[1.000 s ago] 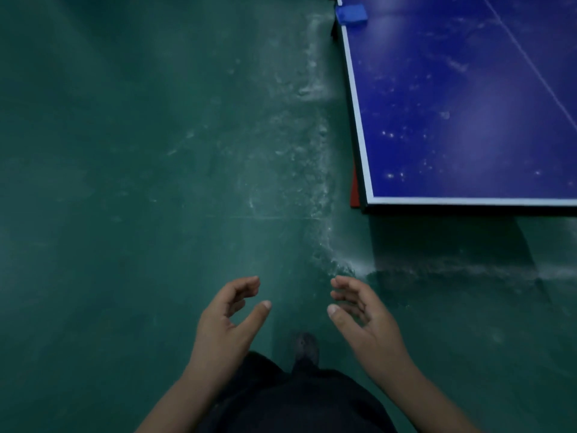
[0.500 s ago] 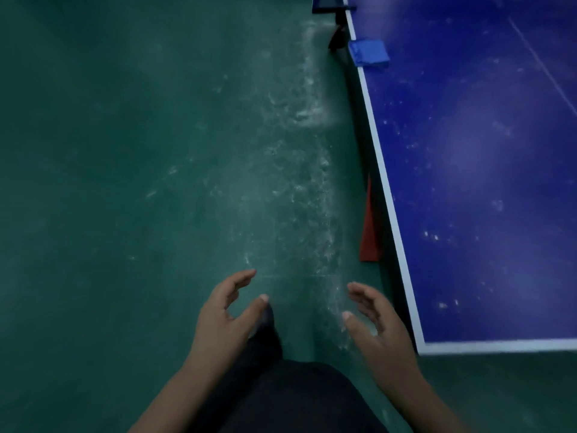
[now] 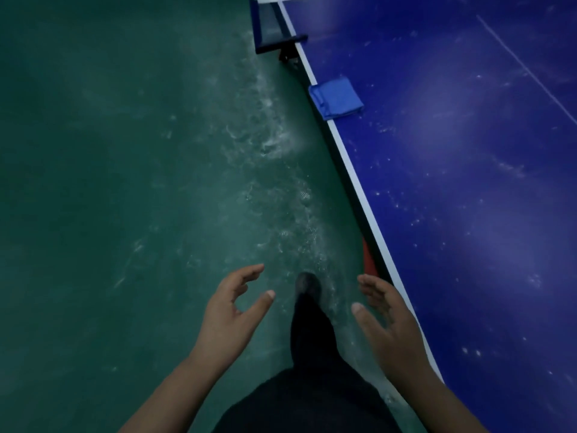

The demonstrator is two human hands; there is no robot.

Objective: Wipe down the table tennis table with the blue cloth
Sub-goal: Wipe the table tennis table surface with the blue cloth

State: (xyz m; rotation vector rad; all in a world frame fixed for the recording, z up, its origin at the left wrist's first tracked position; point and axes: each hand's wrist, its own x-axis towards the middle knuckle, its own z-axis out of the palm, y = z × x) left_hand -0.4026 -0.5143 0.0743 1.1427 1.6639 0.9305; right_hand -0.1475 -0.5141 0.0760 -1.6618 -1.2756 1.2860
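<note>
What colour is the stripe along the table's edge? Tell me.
White, a thin stripe bordering the blue table tennis table; the head view shows it.

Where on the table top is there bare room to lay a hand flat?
Nearly all the table tennis table is bare: the blue field from the blue cloth toward the near end, and right past the white centre line. Only the cloth's spot and the net are taken.

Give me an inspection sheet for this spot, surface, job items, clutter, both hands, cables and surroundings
Surface: blue table tennis table, speckled with pale marks, white edge line.
Job's things: folded blue cloth lying on the table's left edge near the net post, untouched.
Clutter: nothing seen on the table besides the cloth.
Hands: left hand and right hand both empty, fingers loosely curled, no grip on anything.
Cables: nothing seen.
Surroundings: scuffed green floor; red piece under the table edge.
</note>
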